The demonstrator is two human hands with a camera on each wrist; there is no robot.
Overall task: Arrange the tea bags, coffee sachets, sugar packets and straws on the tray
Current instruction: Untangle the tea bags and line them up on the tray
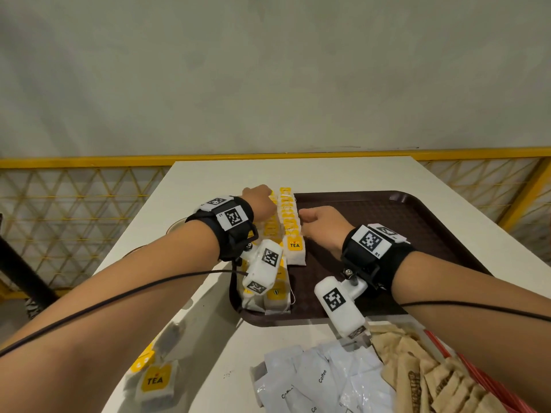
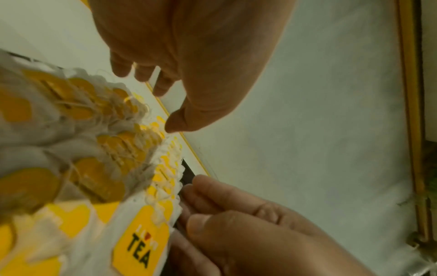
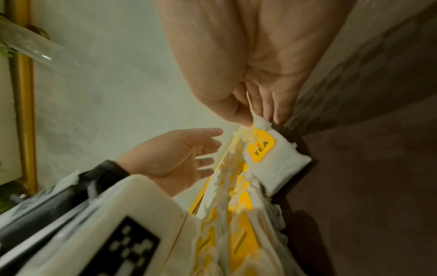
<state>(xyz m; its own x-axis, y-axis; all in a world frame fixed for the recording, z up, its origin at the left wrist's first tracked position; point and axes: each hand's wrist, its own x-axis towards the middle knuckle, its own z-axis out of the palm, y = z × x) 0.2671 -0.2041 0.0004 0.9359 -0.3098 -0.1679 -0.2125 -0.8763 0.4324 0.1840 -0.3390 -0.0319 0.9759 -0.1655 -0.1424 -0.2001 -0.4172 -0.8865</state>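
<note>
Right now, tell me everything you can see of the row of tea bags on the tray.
The row of tea bags runs along the left side of the dark brown tray, front to back. The bags are white, papery pouches with yellow tags, overlapped like shingles; the nearest tag reads TEA. The left hand rests at the row's far left side, fingers relaxed. The right hand touches its right edge, thumb and fingers pinching a bag's top edge.

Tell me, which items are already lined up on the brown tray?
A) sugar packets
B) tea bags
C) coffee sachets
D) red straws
B: the tea bags with yellow TEA labels stand in rows along the left side of the tray, while the coffee sachets, sugar packets and straws lie on the table near the person.
</note>
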